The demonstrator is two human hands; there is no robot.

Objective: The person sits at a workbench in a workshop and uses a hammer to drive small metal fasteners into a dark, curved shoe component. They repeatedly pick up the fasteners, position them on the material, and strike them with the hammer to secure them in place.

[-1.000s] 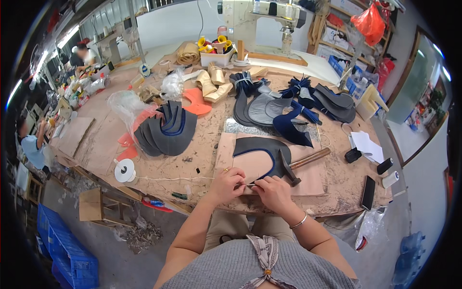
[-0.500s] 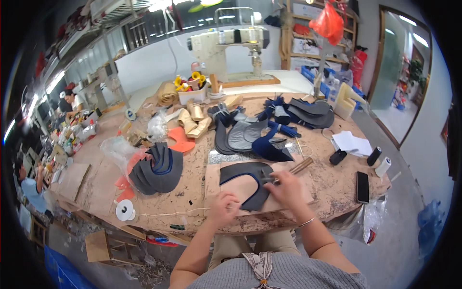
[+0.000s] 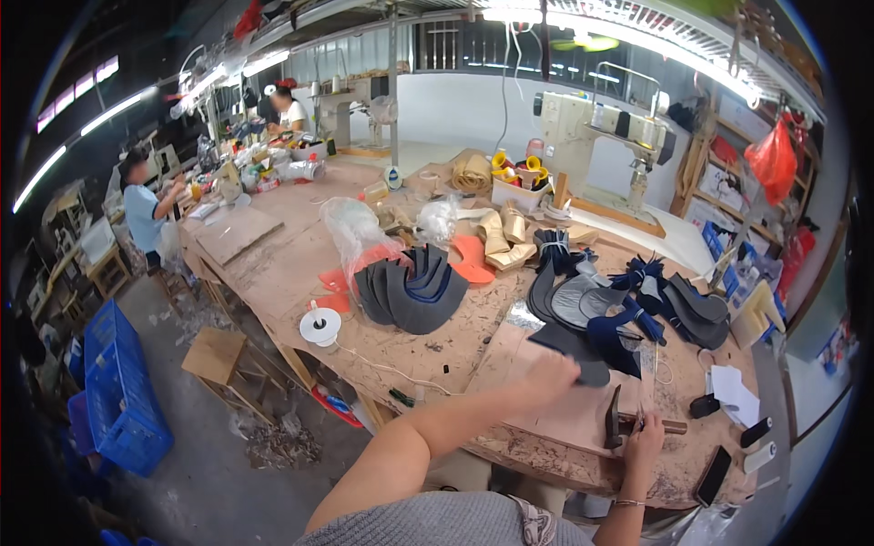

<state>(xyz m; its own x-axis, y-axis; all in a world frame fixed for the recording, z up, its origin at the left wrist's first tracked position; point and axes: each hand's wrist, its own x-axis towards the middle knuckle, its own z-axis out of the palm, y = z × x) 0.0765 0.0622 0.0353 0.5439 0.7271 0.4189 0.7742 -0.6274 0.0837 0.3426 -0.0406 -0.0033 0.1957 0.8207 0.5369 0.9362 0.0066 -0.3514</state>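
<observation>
Your left hand [image 3: 553, 371] is now lifting 1 dark piece [image 3: 575, 350] away while your right hand [image 3: 645, 435], well apart, is gripping the hammer [image 3: 615, 417], risking dragging neighbouring cut pieces [image 3: 628, 314].

Left hand [image 3: 553, 371]: arm extended forward, fingers curled downward. Right hand [image 3: 645, 432]: drawn close, fingertips pinched together.

Single head-worn fisheye view, looking down and forward over a cluttered workbench [image 3: 273, 273], near, edges bending.
</observation>
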